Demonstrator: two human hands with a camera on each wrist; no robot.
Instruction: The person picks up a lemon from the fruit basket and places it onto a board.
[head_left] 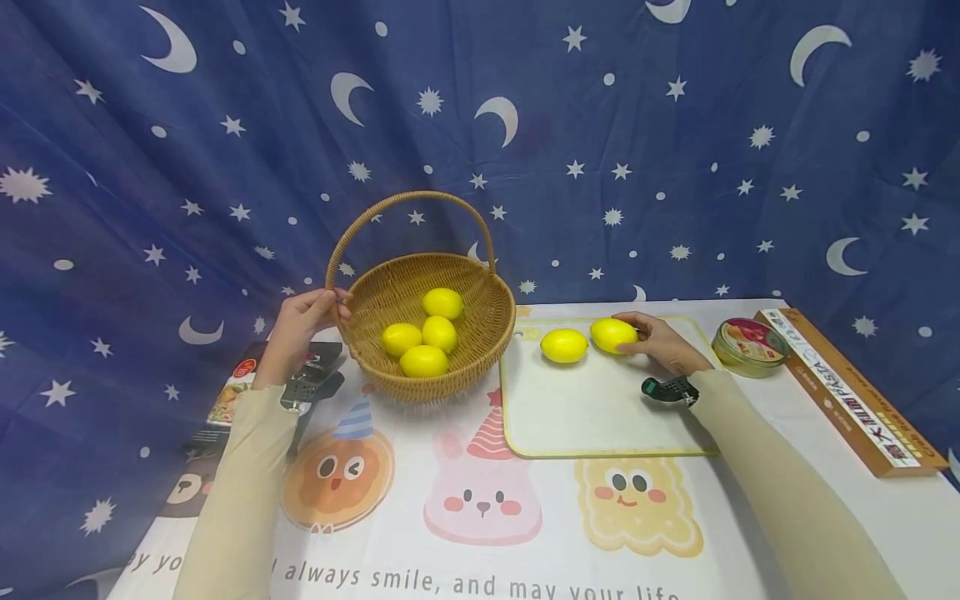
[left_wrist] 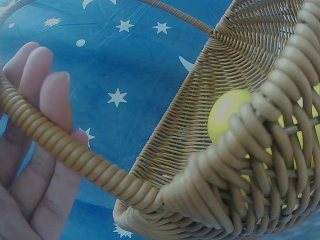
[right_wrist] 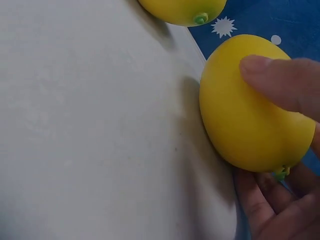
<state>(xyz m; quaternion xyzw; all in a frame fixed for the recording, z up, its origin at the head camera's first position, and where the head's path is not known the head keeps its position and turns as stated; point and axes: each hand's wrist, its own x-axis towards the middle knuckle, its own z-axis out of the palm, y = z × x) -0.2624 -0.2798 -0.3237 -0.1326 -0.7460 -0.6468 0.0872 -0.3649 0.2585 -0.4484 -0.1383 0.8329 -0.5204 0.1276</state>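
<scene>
Right hand (head_left: 663,343) pinches a lemon (head_left: 609,334) right of the wicker basket (head_left: 477,321), its long way pointing roughly basketward, while the left hand (head_left: 303,318) holds the handle (head_left: 417,196).

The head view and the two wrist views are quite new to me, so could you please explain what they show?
No robot appears here: someone works bare-handed. The wide picture comes from a camera worn on the head, looking forward and down; the two close ones come from a camera on each wrist.

On the table lie a white board, a round tin, a long box and, at the far left, a dark package.

The left hand holds the handle of a basket containing four lemons. The right hand grips a fifth lemon at the board's far side, and a sixth lemon lies beside it.
</scene>
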